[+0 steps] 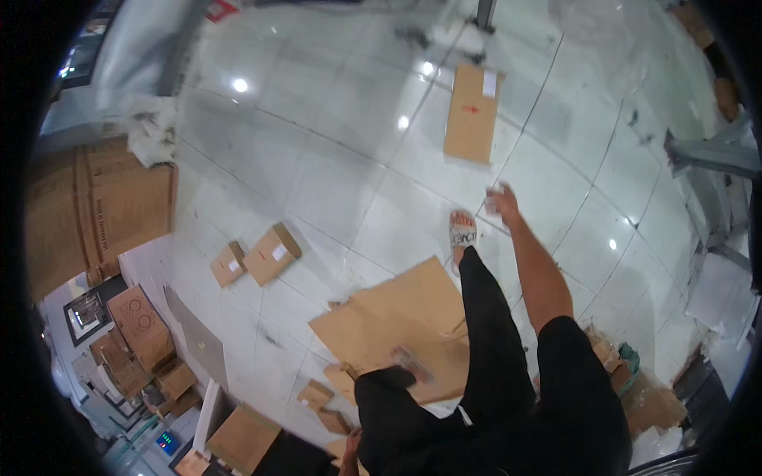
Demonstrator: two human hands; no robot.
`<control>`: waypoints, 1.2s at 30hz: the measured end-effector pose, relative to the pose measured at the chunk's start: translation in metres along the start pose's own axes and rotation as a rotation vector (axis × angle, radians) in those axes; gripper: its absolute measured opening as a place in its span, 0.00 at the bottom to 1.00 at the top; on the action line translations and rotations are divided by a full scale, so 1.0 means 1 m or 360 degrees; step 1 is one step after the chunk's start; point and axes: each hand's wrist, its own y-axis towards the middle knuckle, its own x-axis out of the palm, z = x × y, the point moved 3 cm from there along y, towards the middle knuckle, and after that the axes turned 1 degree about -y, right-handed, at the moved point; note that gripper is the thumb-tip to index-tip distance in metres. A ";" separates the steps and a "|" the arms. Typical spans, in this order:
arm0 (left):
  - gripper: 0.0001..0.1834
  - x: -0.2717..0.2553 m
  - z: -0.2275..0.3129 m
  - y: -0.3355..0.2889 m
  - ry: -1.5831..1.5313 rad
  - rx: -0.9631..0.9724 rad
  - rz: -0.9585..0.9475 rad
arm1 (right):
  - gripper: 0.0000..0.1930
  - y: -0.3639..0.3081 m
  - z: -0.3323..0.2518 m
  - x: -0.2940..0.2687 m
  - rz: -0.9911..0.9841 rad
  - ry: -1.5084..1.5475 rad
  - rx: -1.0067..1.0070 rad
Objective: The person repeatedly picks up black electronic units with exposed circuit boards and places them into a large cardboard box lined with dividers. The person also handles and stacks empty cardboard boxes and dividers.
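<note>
My right arm reaches forward over the tiled floor. The right hand (502, 202) is slightly blurred, its fingers apart, and I see nothing held in it. Beyond it, not touching, a flat brown cardboard box (472, 115) with a white label and a red mark lies on the tiles. Low in the view, beside my dark-clothed leg, only part of my left hand (350, 450) shows; its fingers are hidden. Small brown boxes (315, 394) lie close to that hand. My sandalled foot (462, 230) stands left of the right hand.
A flattened cardboard sheet (397, 309) lies under and beside my legs. Two small labelled cartons (271, 254) sit on the floor to the left. Large cartons (99, 210) stand at the far left, more boxes (141, 321) below them. A grey metal frame (714, 155) stands at the right.
</note>
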 end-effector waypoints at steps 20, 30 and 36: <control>0.21 0.024 0.216 0.173 0.0895 -0.0134 -0.0327 | 0.28 0.192 0.020 0.023 0.0011 -0.0059 -0.0141; 0.20 -0.050 0.205 0.375 0.0699 0.0336 0.0109 | 0.24 0.011 0.026 0.264 -0.0161 -0.1370 -0.0761; 0.15 -0.046 0.210 0.441 -0.0465 0.0757 0.0087 | 0.15 -0.039 0.058 0.563 -0.0422 -0.2443 -0.1453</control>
